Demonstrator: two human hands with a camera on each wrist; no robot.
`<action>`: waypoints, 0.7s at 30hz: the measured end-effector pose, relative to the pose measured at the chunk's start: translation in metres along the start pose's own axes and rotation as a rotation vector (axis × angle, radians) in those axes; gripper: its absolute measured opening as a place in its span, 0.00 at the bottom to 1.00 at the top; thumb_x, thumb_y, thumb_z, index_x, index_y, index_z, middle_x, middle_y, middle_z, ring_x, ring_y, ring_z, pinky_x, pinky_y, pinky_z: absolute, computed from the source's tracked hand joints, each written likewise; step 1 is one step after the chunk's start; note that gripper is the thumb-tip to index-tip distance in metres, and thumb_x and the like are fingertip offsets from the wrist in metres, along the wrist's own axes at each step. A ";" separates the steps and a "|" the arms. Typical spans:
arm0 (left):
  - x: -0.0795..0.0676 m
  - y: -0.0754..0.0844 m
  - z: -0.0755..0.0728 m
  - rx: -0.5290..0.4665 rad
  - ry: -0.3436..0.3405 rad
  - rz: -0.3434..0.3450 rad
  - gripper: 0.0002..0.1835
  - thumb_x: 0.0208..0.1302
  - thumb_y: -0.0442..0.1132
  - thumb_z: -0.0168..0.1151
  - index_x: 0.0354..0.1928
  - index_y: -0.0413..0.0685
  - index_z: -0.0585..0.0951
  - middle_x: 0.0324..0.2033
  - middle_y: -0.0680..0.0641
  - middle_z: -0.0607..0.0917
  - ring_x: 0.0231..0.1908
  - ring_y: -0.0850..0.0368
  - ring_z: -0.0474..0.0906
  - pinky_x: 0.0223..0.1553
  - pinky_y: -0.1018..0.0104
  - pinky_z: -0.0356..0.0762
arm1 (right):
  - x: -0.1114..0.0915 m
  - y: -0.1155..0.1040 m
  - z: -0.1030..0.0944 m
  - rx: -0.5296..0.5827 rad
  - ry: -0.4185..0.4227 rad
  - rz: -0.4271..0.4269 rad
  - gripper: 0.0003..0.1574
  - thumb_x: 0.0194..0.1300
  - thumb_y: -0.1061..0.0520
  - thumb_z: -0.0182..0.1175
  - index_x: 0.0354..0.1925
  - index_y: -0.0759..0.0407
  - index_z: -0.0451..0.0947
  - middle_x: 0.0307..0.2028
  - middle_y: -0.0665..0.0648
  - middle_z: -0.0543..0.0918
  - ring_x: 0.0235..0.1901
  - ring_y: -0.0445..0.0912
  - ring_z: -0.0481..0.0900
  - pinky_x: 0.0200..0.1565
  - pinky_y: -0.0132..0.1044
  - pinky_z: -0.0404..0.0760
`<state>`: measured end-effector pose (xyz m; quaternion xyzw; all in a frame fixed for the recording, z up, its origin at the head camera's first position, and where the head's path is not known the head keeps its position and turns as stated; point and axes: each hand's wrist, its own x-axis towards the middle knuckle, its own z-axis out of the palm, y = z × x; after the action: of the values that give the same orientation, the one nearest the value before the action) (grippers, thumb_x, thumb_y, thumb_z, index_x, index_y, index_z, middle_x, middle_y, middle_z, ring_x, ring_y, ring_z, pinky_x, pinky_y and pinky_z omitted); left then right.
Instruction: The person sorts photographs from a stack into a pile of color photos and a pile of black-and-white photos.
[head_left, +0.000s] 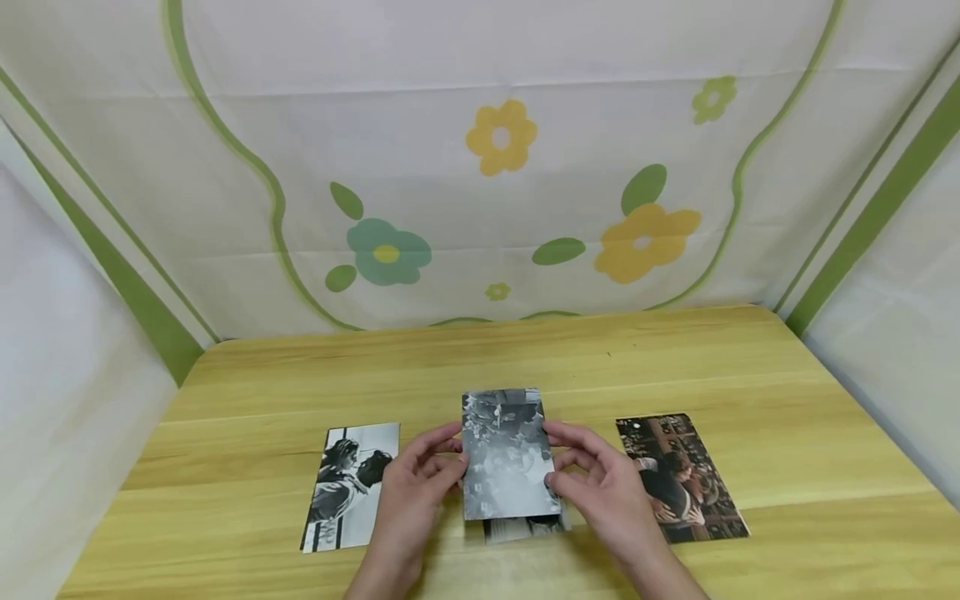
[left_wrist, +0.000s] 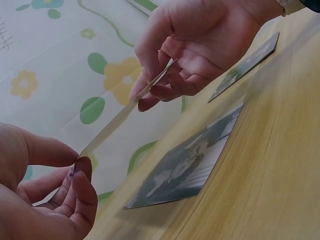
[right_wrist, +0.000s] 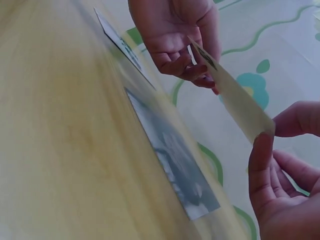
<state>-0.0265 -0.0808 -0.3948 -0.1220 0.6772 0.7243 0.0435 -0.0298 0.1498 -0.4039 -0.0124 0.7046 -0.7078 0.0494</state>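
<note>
Raised above the table, a black-and-white photo card (head_left: 510,454) is pinched at its two side edges. My left hand (head_left: 420,483) grips its left edge between thumb and fingers, and my right hand (head_left: 600,479) grips the right edge. Both wrist views show the card nearly edge-on, its pale side (right_wrist: 242,107) visible in the right wrist view. Under it, flat on the table, lies another black-and-white photo card (left_wrist: 187,162), mostly hidden in the head view by the held one.
On the wooden table (head_left: 480,358), a black-and-white photo card (head_left: 352,483) lies left of my left hand. A darker coloured photo card (head_left: 682,479) lies to the right, partly behind my right hand. A flowered cloth (head_left: 450,192) hangs behind the table.
</note>
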 end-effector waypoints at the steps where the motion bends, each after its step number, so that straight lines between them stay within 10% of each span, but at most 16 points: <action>1: 0.000 -0.001 0.000 0.002 -0.001 -0.005 0.25 0.69 0.29 0.70 0.68 0.42 0.81 0.55 0.42 0.85 0.40 0.63 0.84 0.43 0.69 0.84 | 0.000 0.002 -0.001 0.011 -0.005 -0.008 0.39 0.57 0.74 0.69 0.68 0.64 0.79 0.61 0.61 0.82 0.47 0.42 0.84 0.47 0.31 0.89; 21: 0.006 0.001 -0.001 0.001 0.010 -0.003 0.25 0.68 0.28 0.70 0.66 0.44 0.83 0.52 0.44 0.85 0.39 0.63 0.83 0.40 0.71 0.83 | 0.004 0.021 -0.001 0.175 -0.030 -0.129 0.37 0.59 0.79 0.66 0.67 0.77 0.72 0.58 0.54 0.83 0.48 0.38 0.84 0.50 0.30 0.89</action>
<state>-0.0323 -0.0827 -0.3956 -0.1264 0.6777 0.7232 0.0413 -0.0327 0.1506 -0.4250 -0.0638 0.6369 -0.7682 0.0153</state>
